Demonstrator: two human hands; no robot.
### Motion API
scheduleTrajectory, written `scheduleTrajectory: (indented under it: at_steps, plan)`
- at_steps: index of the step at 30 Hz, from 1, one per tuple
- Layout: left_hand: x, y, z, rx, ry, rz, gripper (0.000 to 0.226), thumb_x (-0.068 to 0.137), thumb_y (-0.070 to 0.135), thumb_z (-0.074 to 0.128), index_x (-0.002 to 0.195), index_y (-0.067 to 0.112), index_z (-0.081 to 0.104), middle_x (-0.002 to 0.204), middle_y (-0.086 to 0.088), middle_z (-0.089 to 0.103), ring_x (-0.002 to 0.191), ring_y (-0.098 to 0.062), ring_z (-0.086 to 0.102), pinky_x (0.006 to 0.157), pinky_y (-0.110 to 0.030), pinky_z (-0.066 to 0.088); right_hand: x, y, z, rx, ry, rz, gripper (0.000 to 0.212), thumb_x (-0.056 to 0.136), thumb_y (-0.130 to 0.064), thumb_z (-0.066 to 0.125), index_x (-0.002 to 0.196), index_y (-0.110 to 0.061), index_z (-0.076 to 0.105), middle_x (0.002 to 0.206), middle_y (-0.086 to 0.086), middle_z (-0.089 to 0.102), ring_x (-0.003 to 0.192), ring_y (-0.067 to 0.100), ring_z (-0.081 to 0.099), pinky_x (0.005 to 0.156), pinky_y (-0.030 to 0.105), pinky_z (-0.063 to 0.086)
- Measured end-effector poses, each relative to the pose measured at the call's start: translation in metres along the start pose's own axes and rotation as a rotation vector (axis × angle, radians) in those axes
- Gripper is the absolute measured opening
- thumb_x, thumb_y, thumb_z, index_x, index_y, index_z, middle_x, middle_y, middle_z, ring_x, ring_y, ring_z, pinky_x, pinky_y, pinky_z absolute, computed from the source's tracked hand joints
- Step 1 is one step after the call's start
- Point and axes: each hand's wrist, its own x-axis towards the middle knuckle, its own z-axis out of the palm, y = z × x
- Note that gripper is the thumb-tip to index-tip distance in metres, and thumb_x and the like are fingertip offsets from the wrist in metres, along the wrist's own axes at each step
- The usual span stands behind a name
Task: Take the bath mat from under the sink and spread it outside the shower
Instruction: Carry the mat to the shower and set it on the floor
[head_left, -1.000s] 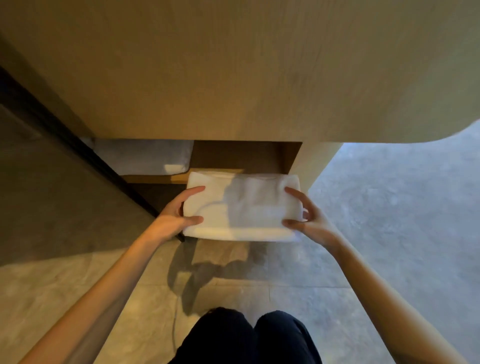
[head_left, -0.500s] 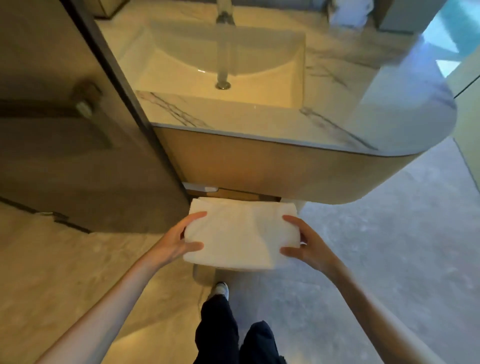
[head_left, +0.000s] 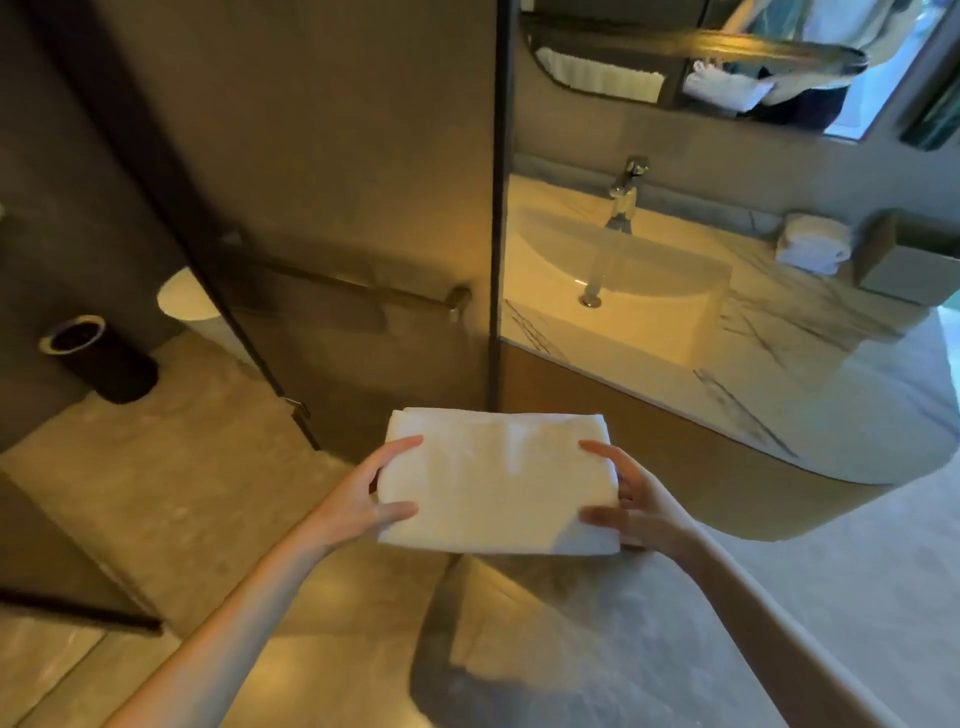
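A white bath mat (head_left: 496, 478), folded into a thick rectangle, is held flat in the air in front of me. My left hand (head_left: 363, 496) grips its left edge, thumb on top. My right hand (head_left: 631, 506) grips its right edge the same way. The mat hangs above the stone floor, just in front of the rounded wooden vanity (head_left: 727, 467) that carries the sink (head_left: 623, 291). A dark glass partition (head_left: 337, 208) with a black frame stands to the left of the vanity.
A towel bar (head_left: 363, 286) runs across the glass partition. Behind the glass are a white toilet (head_left: 192, 306) and a black round bin (head_left: 98, 358). Rolled white towels (head_left: 810, 244) and a box (head_left: 909, 260) sit on the counter. A mirror (head_left: 701, 57) hangs above.
I have risen from a crouch at the shelf under the sink to standing. The mat has come up with both hands, from shelf level to above the counter's front edge.
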Motion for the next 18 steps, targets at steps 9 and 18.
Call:
scheduleTrajectory:
  at_steps: [9, 18]
  plan:
    - [-0.167, -0.024, -0.084, 0.018, 0.351, -0.022, 0.068, 0.08, 0.015, 0.073, 0.13, 0.043, 0.037, 0.128, 0.023, 0.035, 0.113, 0.004, 0.04, 0.081, -0.013, 0.046, 0.023, -0.064, 0.131, -0.188, -0.328, -0.186, 0.079, 0.063, -0.038, 0.081, 0.13, -0.038, 0.04, 0.131, -0.004, 0.045, 0.119, 0.017, 0.05, 0.091, 0.041, 0.053]
    - [-0.421, -0.082, -0.11, -0.072, 0.709, -0.106, 0.071, 0.077, 0.014, 0.075, 0.135, 0.031, 0.039, 0.133, 0.023, 0.036, 0.116, 0.011, 0.04, 0.084, -0.009, 0.043, -0.032, -0.091, 0.34, -0.271, -0.657, -0.304, 0.068, 0.074, -0.009, 0.077, 0.128, -0.035, 0.044, 0.13, -0.003, 0.047, 0.116, 0.017, 0.051, 0.089, 0.029, 0.053]
